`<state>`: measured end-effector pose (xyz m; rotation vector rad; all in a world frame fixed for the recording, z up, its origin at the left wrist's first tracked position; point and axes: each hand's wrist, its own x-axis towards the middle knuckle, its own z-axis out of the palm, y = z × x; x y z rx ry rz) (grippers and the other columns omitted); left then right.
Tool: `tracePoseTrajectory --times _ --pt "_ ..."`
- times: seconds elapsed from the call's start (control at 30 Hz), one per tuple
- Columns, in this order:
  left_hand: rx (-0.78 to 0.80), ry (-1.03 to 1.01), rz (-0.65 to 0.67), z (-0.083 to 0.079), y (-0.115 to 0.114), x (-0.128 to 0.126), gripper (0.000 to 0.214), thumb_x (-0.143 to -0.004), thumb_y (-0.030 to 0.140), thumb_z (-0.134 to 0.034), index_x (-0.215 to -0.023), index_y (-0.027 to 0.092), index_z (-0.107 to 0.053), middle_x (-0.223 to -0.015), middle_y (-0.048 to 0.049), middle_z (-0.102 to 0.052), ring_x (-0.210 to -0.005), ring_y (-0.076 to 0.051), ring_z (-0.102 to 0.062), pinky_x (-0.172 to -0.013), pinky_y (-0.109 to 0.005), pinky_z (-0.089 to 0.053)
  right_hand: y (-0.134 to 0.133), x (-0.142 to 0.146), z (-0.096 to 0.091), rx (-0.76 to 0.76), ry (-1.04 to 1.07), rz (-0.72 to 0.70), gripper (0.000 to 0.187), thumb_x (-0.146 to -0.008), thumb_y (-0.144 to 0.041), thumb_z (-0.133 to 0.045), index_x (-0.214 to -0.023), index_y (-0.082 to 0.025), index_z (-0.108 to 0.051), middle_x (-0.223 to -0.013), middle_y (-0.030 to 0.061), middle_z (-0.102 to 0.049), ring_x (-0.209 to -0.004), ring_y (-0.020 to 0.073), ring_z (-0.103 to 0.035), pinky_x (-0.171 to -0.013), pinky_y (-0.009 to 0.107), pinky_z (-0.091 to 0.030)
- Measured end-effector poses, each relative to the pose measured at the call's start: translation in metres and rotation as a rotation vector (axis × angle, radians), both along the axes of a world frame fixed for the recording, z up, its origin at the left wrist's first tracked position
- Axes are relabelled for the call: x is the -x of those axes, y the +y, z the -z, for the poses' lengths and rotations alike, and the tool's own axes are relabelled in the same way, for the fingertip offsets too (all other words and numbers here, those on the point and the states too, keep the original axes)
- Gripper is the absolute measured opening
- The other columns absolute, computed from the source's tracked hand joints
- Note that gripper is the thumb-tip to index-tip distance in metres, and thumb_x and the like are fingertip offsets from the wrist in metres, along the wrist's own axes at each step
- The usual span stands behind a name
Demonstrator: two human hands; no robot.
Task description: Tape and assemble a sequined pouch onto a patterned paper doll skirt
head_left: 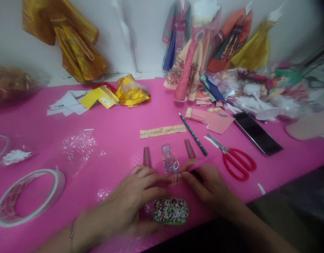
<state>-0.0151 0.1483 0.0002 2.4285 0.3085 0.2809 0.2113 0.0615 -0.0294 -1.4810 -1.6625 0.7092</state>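
Note:
A patterned fabric strip (169, 158) in pink and blue lies flat near the table's front edge. My left hand (133, 196) has its fingers stretched and apart, with the index fingertip at the strip's lower end. In my right hand (206, 181) a thin pink stick (202, 162) is pinched like a pen. Its fingertips are beside the strip's lower right edge, where the stick's working tip is hidden. Just below the strip sits an oval container (171, 211) full of small multicoloured beads. Two small dark red strips (147, 156) flank the patterned one.
Red-handled scissors (237, 160), a dark pencil (193, 133) and a phone (258, 133) lie on the right. A tape roll (59, 189) rests at left near clear beads (79, 144). A beige strip (163, 131) lies ahead. Doll dresses (189, 59) stand along the back.

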Motion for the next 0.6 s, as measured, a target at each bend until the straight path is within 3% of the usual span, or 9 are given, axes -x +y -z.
tracePoseTrajectory --times 0.6 --pt "-0.010 0.066 0.004 -0.0018 -0.0012 -0.0005 0.054 -0.074 0.035 -0.081 -0.124 0.028 -0.061 -0.132 -0.0046 -0.065 -0.109 -0.028 -0.060 -0.093 -0.045 -0.046 0.0005 0.0014 0.0010 -0.009 -0.049 -0.009 0.008 -0.095 -0.022 -0.055 -0.094 -0.021 -0.063 -0.082 0.0013 -0.072 -0.074 0.0161 -0.067 -0.068 0.028 -0.053"
